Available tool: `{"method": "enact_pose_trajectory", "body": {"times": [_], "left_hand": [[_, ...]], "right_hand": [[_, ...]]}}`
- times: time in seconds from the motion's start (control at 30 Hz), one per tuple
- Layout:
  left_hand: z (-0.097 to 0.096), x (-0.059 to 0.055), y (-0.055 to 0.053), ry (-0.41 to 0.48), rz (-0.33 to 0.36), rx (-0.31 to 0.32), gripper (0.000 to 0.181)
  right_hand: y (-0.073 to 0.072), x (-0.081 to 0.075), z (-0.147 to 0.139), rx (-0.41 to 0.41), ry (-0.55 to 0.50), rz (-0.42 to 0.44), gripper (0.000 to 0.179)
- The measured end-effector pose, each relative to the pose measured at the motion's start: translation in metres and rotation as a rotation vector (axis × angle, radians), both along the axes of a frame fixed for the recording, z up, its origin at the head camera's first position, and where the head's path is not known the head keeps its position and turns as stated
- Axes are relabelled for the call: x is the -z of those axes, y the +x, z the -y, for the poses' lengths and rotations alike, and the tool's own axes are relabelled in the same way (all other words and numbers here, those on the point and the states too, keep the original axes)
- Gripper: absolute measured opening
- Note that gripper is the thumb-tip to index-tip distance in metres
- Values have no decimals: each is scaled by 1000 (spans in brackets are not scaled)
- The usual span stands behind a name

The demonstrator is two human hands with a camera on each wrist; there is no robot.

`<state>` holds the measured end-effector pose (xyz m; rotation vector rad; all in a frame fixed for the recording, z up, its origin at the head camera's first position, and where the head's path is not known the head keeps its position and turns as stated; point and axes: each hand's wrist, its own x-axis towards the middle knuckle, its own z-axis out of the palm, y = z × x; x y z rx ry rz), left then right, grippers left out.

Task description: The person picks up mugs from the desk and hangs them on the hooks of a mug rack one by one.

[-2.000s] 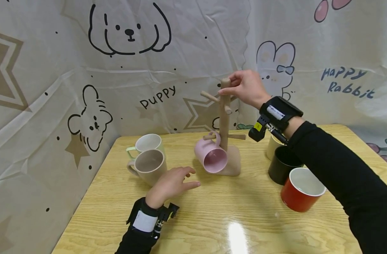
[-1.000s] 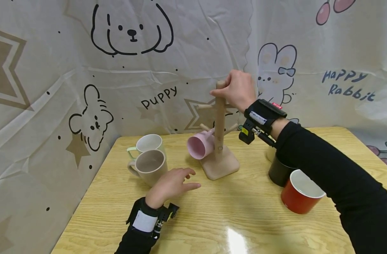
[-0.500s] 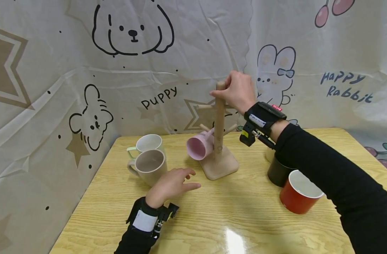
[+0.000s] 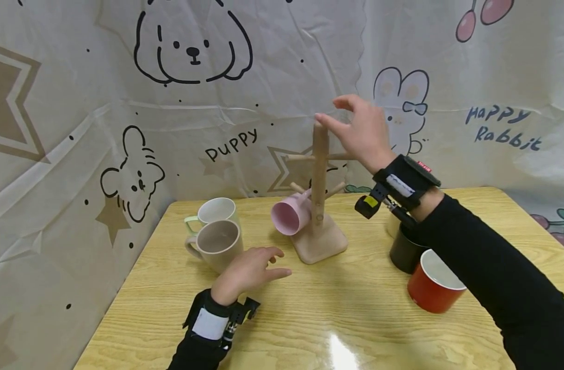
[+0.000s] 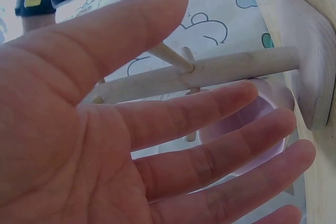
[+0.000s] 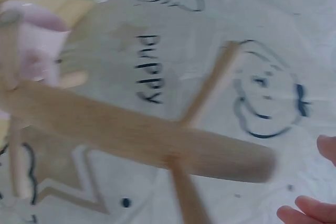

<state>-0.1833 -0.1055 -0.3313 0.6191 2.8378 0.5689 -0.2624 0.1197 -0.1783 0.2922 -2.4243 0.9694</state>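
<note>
A wooden mug tree [image 4: 320,180] stands mid-table, its pegs sticking out from the post [image 6: 131,135]. On a lower left peg hangs a pink mug [image 4: 291,213], tilted with its mouth toward me. My right hand [image 4: 362,131] hovers at the post's top, thumb and fingers spread. In the right wrist view its fingertips [image 6: 304,211] are apart from the post and hold nothing. My left hand [image 4: 247,272] is spread low over the table, in front of the taupe mug [image 4: 219,249], holding nothing. Whether it touches that mug cannot be told.
Behind the taupe mug stands a pale green mug [image 4: 217,208]. At the right are a red mug [image 4: 432,288], a black mug [image 4: 406,252] and a pale yellow mug [image 4: 393,225], partly hidden by my right arm. A printed cloth [image 4: 263,61] hangs behind the table.
The mug tree turned, swinging the pink mug left and back, while my right hand gripped its top. Since then my right hand has let go and its fingers have spread. My left hand stayed put.
</note>
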Motion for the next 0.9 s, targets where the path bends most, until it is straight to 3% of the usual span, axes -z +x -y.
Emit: {"method": "enact_pose_trajectory", "body": {"times": [0.23,0.43,0.63,0.77,0.9], "left_hand": [[-1,0,0,-1,3,-5,39],[-1,-1,2,-8,-10,-3,40],[0,-2,2,-7,-12,1,40],[1,-1,2,3,-10,-3,40],[1,-1,2,13,-20,-8,39]], "right_hand": [[37,1,-24,-5,-151,-157,44],[70,19,-46,32,-309,-168,39],[92,49,-64,52,-448,-68,38],[98,73,-70,28,-417,37,44],[98,96,-76,7,-312,163,55]]}}
